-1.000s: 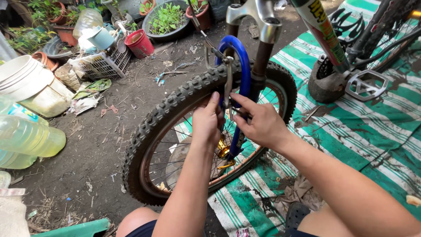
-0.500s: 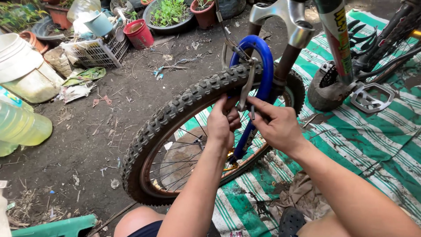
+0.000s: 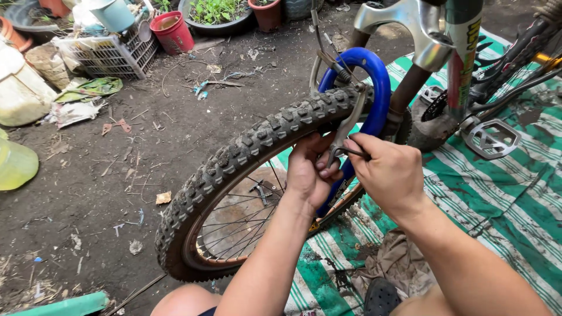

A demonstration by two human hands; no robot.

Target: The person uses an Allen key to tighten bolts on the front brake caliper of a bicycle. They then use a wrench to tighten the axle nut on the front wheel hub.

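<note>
At the left and centre of the frame, the knobby tyre (image 3: 246,153) of your bicycle wheel arcs up from the dirt to the blue brake arch (image 3: 374,88). Just right of centre, your left hand (image 3: 310,172) is clenched on the metal brake arm (image 3: 346,127) under the tread. Touching it on the right, your right hand (image 3: 389,172) pinches a thin dark tool (image 3: 355,153) against that arm, over the green striped tarp (image 3: 497,193).

At the upper left sit a red pot (image 3: 171,30) and a white wire basket (image 3: 114,54). A green striped tarp (image 3: 497,199) covers the right side, a bicycle pedal (image 3: 490,138) above it.
</note>
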